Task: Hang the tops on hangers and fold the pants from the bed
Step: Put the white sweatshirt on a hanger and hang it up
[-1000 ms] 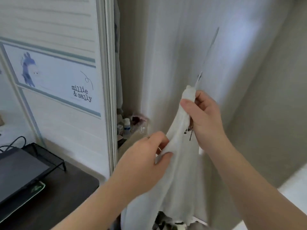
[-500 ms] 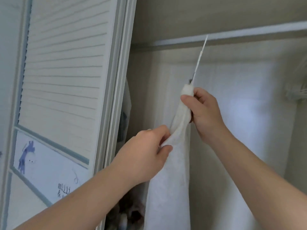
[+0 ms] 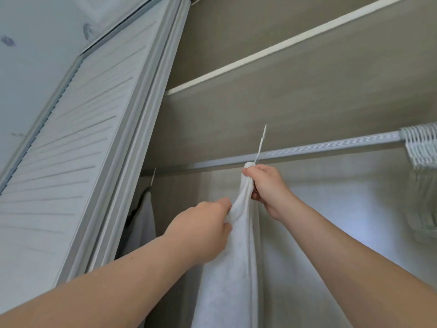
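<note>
2 hands hold a white top (image 3: 236, 268) on its hanger up at the wardrobe rail (image 3: 331, 147).
The soft, finely napped fabric falls in long folds below a thin, flat white hanger hook (image 3: 261, 145) that crosses the ribbed grey rail; whether it has caught there I cannot tell. The right hand (image 3: 267, 185) curls tightly round the bunched neck. The left hand (image 3: 201, 230) pinches a shoulder fold between thumb and fingers, beside the slatted white door (image 3: 71, 150).
</note>
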`<action>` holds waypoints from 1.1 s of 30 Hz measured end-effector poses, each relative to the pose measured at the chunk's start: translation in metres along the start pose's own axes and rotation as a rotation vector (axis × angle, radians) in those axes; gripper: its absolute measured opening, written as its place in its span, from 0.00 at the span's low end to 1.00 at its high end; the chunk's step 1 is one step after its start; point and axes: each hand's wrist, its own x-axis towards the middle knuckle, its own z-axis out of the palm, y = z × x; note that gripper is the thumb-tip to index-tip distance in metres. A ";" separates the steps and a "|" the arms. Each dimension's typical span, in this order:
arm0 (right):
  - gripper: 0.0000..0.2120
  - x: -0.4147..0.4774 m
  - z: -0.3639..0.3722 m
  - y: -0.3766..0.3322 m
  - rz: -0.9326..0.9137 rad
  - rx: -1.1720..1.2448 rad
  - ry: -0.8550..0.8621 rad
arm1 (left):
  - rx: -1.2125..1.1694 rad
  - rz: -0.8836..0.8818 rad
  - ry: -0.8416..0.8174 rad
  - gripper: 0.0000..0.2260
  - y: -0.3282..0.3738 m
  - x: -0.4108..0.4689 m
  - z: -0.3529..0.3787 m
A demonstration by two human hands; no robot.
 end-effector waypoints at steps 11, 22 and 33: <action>0.08 0.001 0.000 0.028 0.219 -0.030 -0.032 | 0.003 -0.032 -0.013 0.04 0.000 -0.004 0.025; 0.18 -0.058 0.004 0.016 0.127 -0.760 -0.294 | -0.204 -0.311 -0.443 0.35 0.026 -0.059 0.037; 0.18 -0.043 0.035 0.021 -0.158 -1.051 -0.069 | 0.083 -0.205 -0.403 0.22 0.024 -0.076 0.058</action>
